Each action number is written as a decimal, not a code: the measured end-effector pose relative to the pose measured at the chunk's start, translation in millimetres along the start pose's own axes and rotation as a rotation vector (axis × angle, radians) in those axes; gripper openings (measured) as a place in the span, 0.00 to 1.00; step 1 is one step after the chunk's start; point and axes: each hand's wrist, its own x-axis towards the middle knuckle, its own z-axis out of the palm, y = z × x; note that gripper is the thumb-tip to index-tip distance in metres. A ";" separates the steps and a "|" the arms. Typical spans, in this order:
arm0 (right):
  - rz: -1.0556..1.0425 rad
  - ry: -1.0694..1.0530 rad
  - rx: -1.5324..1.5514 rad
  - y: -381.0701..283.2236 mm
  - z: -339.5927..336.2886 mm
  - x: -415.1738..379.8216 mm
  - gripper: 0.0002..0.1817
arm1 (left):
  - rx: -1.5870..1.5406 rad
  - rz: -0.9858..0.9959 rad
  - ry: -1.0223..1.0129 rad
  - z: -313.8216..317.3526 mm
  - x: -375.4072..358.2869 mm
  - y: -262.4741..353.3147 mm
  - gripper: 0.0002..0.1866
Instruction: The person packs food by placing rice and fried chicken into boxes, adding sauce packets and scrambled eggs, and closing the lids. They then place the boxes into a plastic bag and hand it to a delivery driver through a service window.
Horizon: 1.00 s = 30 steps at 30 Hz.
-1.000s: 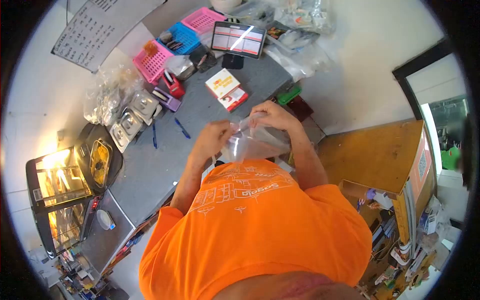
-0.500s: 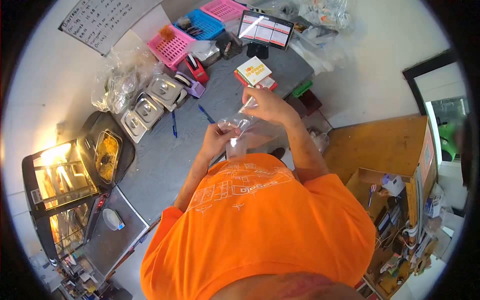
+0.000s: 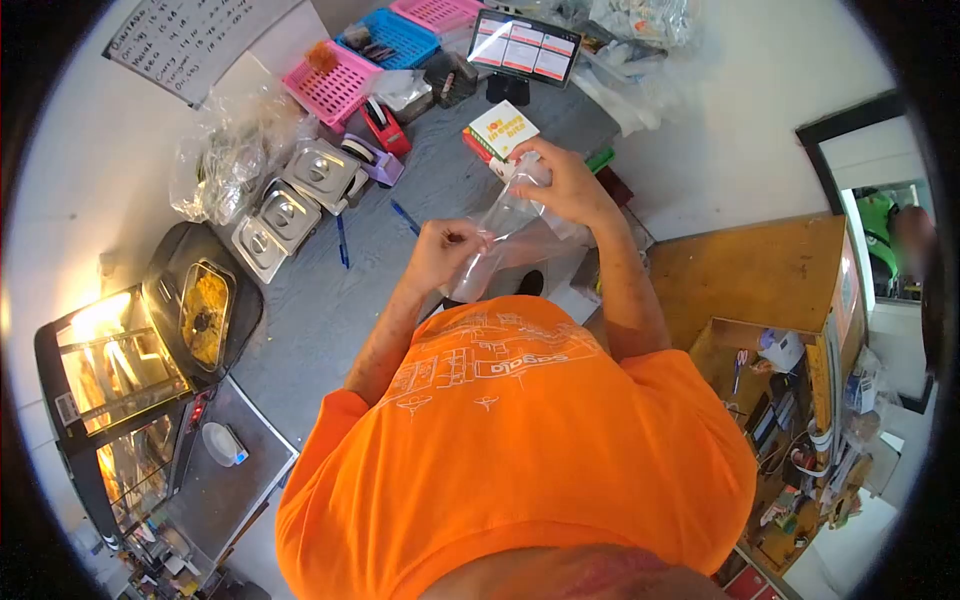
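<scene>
A clear plastic bag (image 3: 507,218) is stretched slantwise between my two hands, in front of the orange shirt. My left hand (image 3: 443,256) is closed, its fingertips pinching the near part of the plastic. Higher and to the right, my right hand (image 3: 568,190) wraps round the far end, where a whitish rounded part shows by the fingers. The lower end of the plastic hangs close to the shirt; whether anything lies inside it I cannot make out. Just beyond my right hand lies a small white and yellow box (image 3: 503,127) on a red one.
On the grey table (image 3: 370,290) are blue pens (image 3: 343,242), lidded metal containers (image 3: 283,215), a red tape dispenser (image 3: 384,126), a tablet (image 3: 524,47) and pink and blue baskets (image 3: 402,40). A lit glass warmer (image 3: 120,350) stands left; a wooden cabinet (image 3: 760,270) stands right.
My right hand has moved up and right, drawing the plastic out longer. My left hand has turned, its fingers now curled on the plastic. The view has shifted slightly.
</scene>
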 end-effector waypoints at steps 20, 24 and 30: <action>-0.473 0.621 -0.510 20.5 4.1 14.5 0.22 | -0.354 -0.246 0.098 34.6 4.0 -9.8 0.10; 0.199 -0.186 -0.086 25.1 35.4 -26.7 0.21 | -0.428 -0.226 0.217 44.3 4.1 -5.5 0.12; 0.182 -0.251 0.147 44.1 69.5 -36.7 0.18 | -0.225 -0.046 0.184 68.0 20.1 -27.8 0.13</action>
